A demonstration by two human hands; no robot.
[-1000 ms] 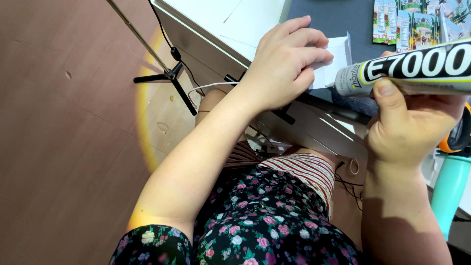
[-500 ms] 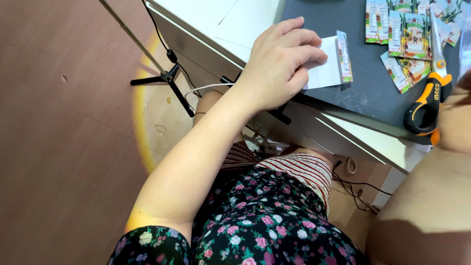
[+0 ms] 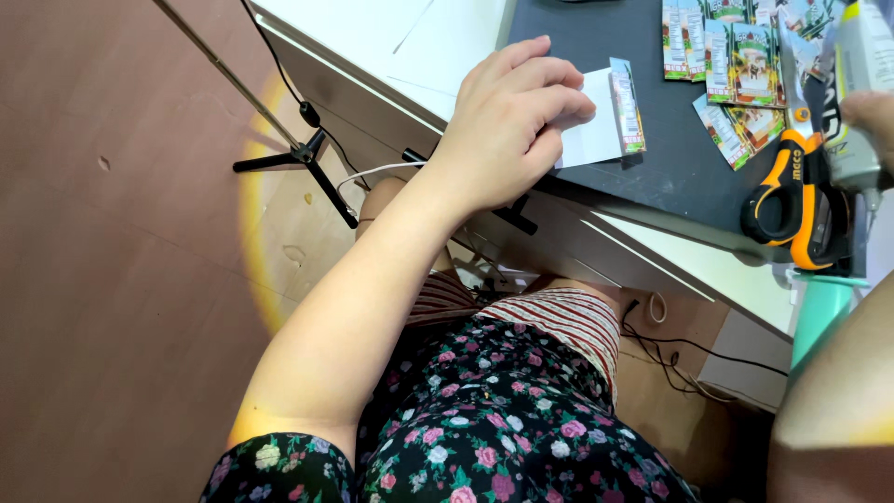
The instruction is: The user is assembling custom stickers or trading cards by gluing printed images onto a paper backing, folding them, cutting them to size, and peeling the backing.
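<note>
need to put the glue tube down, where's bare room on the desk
Free: the dark mat between the white folded card under the left hand and the orange scissors; also the white desktop beyond the left hand. Crowded: the printed cards at the top right.

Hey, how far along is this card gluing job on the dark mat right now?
Looks done: several printed cards lie cut out on the dark mat, with the orange scissors set down beside them. In hand: the left hand presses a white paper piece with a printed strip along its edge, while the right hand holds a glue tube. Left: the loose cards appear unattached.
</note>
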